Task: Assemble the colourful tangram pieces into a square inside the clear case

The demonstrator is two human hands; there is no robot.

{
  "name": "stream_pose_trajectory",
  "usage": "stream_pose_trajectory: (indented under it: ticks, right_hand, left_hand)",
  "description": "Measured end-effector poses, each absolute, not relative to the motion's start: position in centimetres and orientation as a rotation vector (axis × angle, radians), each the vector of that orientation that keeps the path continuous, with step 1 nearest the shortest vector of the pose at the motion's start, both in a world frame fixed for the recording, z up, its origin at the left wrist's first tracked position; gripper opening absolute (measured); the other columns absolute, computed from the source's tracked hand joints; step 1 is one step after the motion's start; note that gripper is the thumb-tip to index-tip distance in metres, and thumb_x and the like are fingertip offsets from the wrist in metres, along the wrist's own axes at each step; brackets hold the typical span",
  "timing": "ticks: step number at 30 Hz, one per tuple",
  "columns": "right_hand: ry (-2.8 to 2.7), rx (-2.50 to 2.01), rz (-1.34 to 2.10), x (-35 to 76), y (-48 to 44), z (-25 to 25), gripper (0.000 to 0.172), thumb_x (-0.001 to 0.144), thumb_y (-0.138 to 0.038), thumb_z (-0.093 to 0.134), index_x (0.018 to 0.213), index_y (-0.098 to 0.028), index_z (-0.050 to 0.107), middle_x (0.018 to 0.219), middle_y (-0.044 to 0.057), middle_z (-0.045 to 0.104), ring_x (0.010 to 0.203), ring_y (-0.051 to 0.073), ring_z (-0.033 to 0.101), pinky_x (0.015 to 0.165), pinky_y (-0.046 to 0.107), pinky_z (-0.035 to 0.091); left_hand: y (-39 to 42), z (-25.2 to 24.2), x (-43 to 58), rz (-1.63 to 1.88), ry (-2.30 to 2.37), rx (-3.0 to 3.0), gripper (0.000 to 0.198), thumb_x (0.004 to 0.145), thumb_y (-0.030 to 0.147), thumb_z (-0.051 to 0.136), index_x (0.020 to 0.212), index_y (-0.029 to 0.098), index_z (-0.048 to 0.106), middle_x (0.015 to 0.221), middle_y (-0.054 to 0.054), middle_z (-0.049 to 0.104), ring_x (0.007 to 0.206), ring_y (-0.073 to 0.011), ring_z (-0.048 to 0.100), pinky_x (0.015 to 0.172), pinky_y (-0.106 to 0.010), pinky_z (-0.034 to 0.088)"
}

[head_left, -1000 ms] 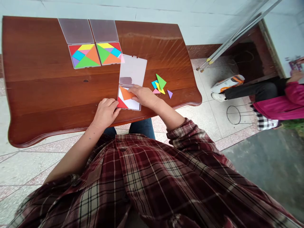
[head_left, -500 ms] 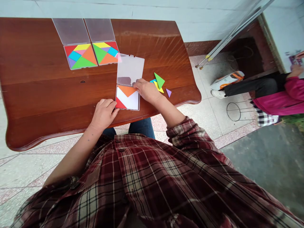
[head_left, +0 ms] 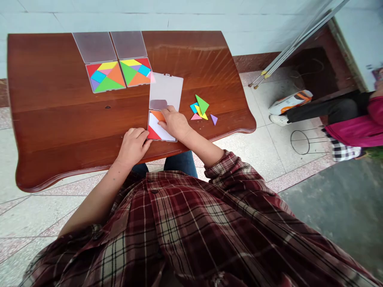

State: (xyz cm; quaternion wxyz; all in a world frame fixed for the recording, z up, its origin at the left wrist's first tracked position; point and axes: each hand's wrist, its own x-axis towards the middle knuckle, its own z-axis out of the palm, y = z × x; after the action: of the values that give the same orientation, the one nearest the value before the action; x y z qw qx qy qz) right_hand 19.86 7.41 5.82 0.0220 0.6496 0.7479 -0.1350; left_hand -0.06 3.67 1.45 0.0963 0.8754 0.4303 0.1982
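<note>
An open clear plastic tangram case point(head_left: 166, 87) lies near the table's front edge, its lid folded back. In its tray an orange triangle point(head_left: 156, 115) sits along the top and a red triangle point(head_left: 153, 134) fills the lower left corner, with white base point(head_left: 168, 132) showing between. My left hand point(head_left: 133, 145) grips the tray's lower left corner, thumb and fingers at its edge. My right hand point(head_left: 176, 124) lies over the tray's right side, fingertips on the orange triangle, thumb apart. Loose to the right are green point(head_left: 202, 104), blue, yellow, pink point(head_left: 196, 116) and purple point(head_left: 214, 119) pieces.
Two filled tangram cases point(head_left: 105, 81) stand open side by side at the back left of the brown wooden table point(head_left: 60, 131). Beyond the table's right end are crutches point(head_left: 281, 59), a white and orange bag point(head_left: 291, 101) and a seated person point(head_left: 353, 119).
My right hand has shifted left and down from the tray's upper right corner onto the orange triangle. The pink piece now shows. My left hand stays at the tray; the view has shifted slightly.
</note>
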Motion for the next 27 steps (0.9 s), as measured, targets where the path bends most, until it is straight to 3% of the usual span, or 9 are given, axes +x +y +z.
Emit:
stream_pose_trajectory:
  ticks: [9, 21, 27]
  right_hand:
    - [2.277, 2.067, -0.399, 19.8, 7.2, 5.5, 0.039, 0.097, -0.031, 0.045, 0.128, -0.010, 0.056, 0.142, 0.022, 0.050, 0.106, 0.028, 0.064, 0.086, 0.040, 0.053]
    - [2.299, 2.145, -0.412, 20.6, 7.3, 4.5, 0.043, 0.096, -0.036, 0.048, 0.130, -0.012, 0.056, 0.140, 0.021, 0.052, 0.109, 0.029, 0.063, 0.087, 0.040, 0.052]
    - [2.399, 2.275, -0.456, 23.4, 7.0, 5.1, 0.035, 0.096, -0.032, 0.047, 0.123, -0.016, 0.062, 0.125, 0.016, 0.063, 0.109, 0.028, 0.061, 0.091, 0.042, 0.050]
  left_hand:
    - [3.6, 1.7, 0.0, 0.568, 1.269, 2.572, 0.027, 0.097, 0.032, 0.048, 0.101, 0.015, 0.069, 0.104, -0.014, 0.068, 0.094, -0.0286, 0.057, 0.086, -0.045, 0.049]
    - [3.7, 1.2, -0.2, 0.604, 1.276, 2.556, 0.027, 0.096, 0.029, 0.048, 0.109, 0.017, 0.069, 0.109, -0.013, 0.068, 0.096, -0.0282, 0.057, 0.088, -0.045, 0.049]
    - [3.7, 1.3, -0.1, 0.584, 1.266, 2.591, 0.029, 0.098, 0.029, 0.045, 0.108, 0.016, 0.069, 0.108, -0.013, 0.069, 0.096, -0.0281, 0.057, 0.087, -0.045, 0.049]
